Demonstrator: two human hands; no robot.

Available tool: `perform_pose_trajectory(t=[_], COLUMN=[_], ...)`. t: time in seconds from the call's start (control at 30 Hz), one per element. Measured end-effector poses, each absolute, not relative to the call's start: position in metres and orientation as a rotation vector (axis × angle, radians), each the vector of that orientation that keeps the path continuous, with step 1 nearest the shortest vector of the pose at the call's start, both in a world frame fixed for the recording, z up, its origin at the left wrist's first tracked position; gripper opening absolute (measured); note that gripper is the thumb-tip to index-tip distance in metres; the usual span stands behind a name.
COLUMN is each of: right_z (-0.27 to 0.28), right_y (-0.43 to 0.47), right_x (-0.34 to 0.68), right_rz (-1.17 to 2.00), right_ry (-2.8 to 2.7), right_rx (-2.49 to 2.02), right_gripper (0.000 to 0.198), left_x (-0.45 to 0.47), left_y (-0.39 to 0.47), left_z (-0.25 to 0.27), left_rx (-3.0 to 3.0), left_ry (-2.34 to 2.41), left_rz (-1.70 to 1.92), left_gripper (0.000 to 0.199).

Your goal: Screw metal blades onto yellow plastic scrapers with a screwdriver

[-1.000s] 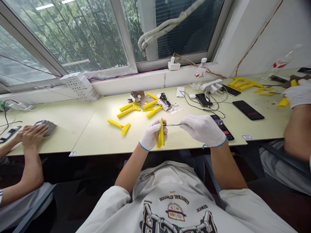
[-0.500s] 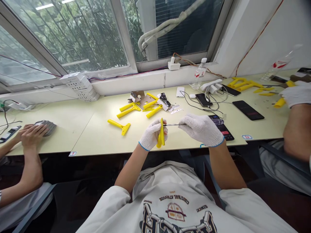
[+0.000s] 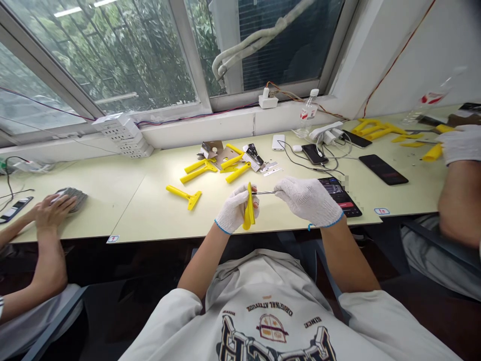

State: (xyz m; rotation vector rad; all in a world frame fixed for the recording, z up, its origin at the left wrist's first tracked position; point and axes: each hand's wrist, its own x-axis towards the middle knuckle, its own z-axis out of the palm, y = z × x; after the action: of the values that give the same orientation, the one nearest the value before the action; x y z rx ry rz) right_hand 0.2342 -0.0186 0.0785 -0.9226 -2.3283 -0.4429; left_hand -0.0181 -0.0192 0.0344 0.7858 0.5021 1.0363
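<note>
My left hand [image 3: 233, 208], in a white knit glove with a blue cuff edge, is closed around a yellow plastic scraper [image 3: 249, 208] held edge-on near the table's front. My right hand [image 3: 306, 200], gloved the same way, grips a screwdriver whose thin metal shaft [image 3: 266, 192] points left. The shaft's end meets the scraper at its upper part; the tip itself is hidden. The fingers and palm cover the screwdriver's handle. Just beyond my left hand lies another yellow scraper [image 3: 186, 196], flat on the table.
Farther back are yellow handles [image 3: 199, 172], an opened small box [image 3: 253, 156] and loose metal blades [image 3: 271, 169]. A phone [image 3: 343, 198] lies beside my right hand. Cables, a power bank [image 3: 278, 142] and a bottle [image 3: 308, 115] stand behind. Co-workers' hands [image 3: 52, 210] are at both sides.
My right hand has shifted slightly left, and the clear screwdriver handle seen behind it before no longer shows. The left hand and its scraper stay almost in place.
</note>
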Motion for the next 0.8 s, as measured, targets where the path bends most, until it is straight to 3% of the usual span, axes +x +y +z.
perform_pose_trajectory(t=[0.2, 0.5, 0.8], right_z=[0.072, 0.073, 0.065], right_y=[-0.013, -0.007, 0.001], right_x=[0.235, 0.239, 0.246], right_rz=[-0.341, -0.245, 0.170], right_ry=[-2.359, -2.416, -2.449], right_rx=[-1.003, -0.869, -0.779], right_gripper=[0.027, 0.026, 0.019], left_x=[-0.019, -0.024, -0.030], left_y=[-0.019, -0.018, -0.016], left_z=[0.031, 0.031, 0.030], left_rx=[0.764, 0.886, 1.047], left_ry=[0.518, 0.506, 0.526], left_rz=[1.044, 1.030, 0.972], left_gripper=[0.043, 0.053, 0.053])
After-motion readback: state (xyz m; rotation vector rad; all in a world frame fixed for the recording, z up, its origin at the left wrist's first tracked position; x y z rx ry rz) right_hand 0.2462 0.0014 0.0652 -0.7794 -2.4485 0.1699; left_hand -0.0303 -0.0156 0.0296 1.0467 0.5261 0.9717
